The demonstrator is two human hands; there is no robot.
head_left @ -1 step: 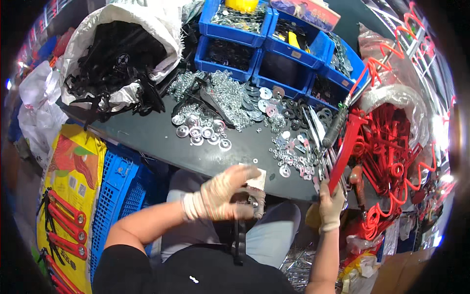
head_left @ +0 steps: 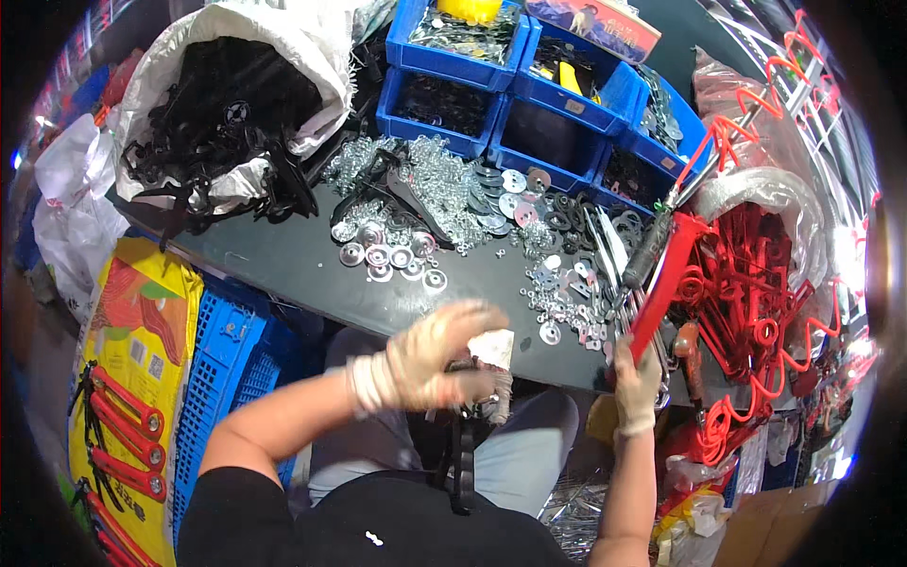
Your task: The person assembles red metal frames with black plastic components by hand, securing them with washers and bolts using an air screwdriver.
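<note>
My left hand [head_left: 416, 359], in a pale glove, hovers over my lap at the table's front edge. Its fingers are blurred but spread apart from the thumb, and I make out nothing between them. Right beside it is a small clamp-like fixture [head_left: 493, 408], wrapped in whitish cloth, with a black strap [head_left: 462, 468] below it. At the table's right edge my gloved right hand [head_left: 638, 387] is closed around the lower end of a long red metal bar [head_left: 658, 302], which leans up toward a heap of red metal parts [head_left: 746, 283].
Washers [head_left: 518, 194], nuts and small metal discs [head_left: 402, 257] lie heaped on the dark table [head_left: 283, 260]. Blue bins [head_left: 439, 128] stand behind them. A white sack [head_left: 331, 104] of black parts is at left. A coiled red hose [head_left: 723, 430] hangs at right.
My left hand has shifted slightly up, its fingers lifting a little from the fixture. The red bar in my right hand has tilted slightly.
</note>
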